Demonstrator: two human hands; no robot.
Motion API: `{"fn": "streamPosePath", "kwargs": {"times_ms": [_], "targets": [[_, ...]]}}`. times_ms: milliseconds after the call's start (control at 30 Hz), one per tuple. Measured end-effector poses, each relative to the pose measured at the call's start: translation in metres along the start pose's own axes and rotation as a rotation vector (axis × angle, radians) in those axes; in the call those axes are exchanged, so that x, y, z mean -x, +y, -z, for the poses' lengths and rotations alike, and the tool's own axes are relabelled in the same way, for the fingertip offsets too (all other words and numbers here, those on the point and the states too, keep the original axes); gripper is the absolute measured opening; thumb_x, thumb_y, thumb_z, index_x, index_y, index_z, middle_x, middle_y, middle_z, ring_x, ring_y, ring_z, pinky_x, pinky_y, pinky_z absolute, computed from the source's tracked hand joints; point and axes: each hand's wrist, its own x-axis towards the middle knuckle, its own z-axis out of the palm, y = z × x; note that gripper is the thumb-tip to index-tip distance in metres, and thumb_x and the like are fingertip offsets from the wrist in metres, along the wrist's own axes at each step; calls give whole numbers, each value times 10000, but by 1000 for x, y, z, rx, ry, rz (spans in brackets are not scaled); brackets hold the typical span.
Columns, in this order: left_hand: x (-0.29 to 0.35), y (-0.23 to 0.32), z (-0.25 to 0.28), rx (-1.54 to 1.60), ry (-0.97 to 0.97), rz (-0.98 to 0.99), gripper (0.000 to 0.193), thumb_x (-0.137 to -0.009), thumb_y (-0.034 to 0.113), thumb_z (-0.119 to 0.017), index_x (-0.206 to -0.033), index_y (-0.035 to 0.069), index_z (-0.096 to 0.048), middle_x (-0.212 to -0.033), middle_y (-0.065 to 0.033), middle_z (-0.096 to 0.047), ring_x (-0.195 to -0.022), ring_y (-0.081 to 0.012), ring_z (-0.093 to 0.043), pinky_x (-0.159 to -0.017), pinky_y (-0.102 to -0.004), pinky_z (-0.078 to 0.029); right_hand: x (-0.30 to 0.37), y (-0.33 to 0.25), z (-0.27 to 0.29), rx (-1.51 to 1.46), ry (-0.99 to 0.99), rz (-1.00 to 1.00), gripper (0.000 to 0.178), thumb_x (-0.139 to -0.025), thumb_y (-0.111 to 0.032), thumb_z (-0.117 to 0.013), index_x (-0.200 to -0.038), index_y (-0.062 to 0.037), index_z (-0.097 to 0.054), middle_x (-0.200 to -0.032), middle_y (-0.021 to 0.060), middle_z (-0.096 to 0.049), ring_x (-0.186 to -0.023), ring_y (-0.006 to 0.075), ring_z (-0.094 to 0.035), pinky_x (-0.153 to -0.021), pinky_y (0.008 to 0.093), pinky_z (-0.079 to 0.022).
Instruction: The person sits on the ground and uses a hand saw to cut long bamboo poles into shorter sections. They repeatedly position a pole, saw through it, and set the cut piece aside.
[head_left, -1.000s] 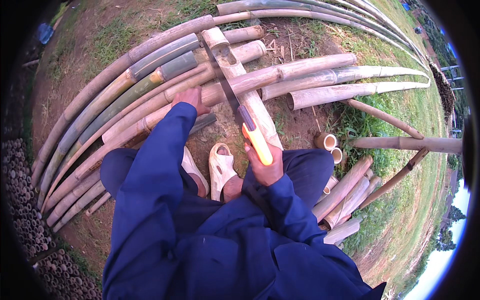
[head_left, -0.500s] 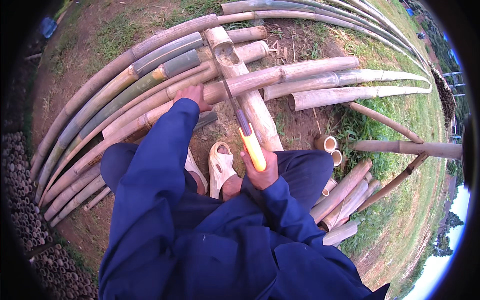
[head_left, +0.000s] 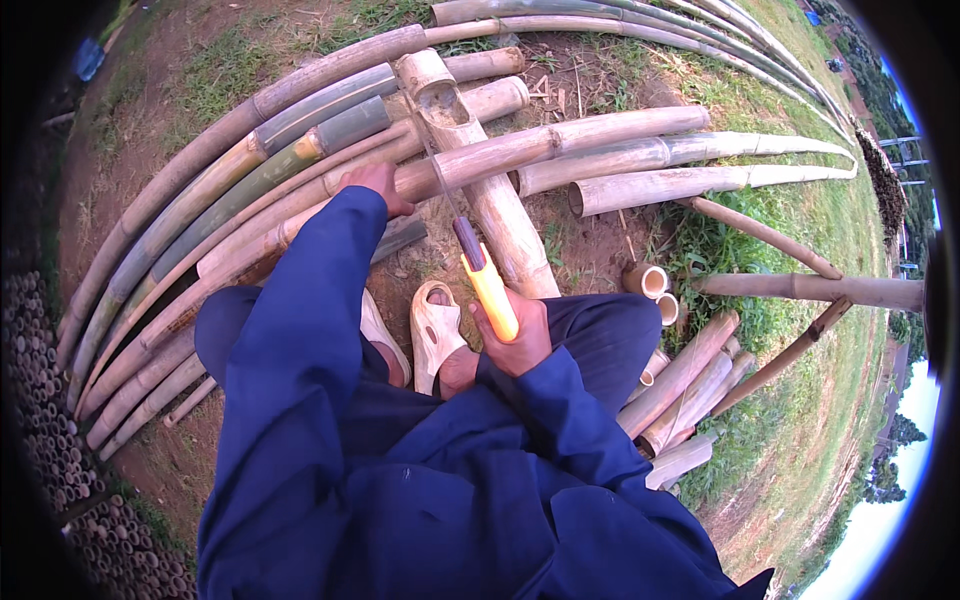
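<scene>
A handsaw [head_left: 487, 290] with a yellow handle is held in my right hand [head_left: 520, 335], whose fingers are closed around the grip. Its thin blade slants away from me, crossing a pale bamboo pole [head_left: 570, 140]. My left hand [head_left: 378, 186] is wrapped over that pole just left of the blade. The pole rests across a thicker bamboo piece [head_left: 512, 240] with a scooped notch near its far end. How deep the blade sits in the pole is hard to tell.
Several long bamboo poles [head_left: 250, 150] curve along my left. Two more poles [head_left: 640, 190] lie at right. Near my right knee are short cut tubes [head_left: 650, 282] and a pile of bamboo pieces [head_left: 685, 390]. A bamboo frame [head_left: 800, 288] stands farther right. Stacked tubes [head_left: 45, 420] fill the far left.
The saw has come back slightly toward me, with my right hand on its handle. My left hand keeps its place on the pole. The whole view has shifted a little.
</scene>
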Motion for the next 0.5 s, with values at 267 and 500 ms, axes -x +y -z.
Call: {"fn": "streamPosePath", "kwargs": {"times_ms": [267, 500], "targets": [[5, -3, -12, 15, 23, 15, 722, -646, 435, -849, -1225, 31, -693, -1130, -237, -738, -1098, -393, -703, -992, -480, -540, 117, -35, 70, 42, -37, -144, 344, -914, -15, -723, -1255, 25, -702, -939, 186, -770, -836, 259, -781, -772, 319, -579], [3, 1, -6, -26, 41, -12, 738, -671, 485, -855, -1222, 29, -674, -1114, -213, -746, -1089, -377, -710, -978, -475, -544, 12, 0, 10, -26, 7, -93, 173, -909, -54, -747, -1048, 40, -705, -760, 158, -707, -639, 201, -660, -645, 332, -534]]}}
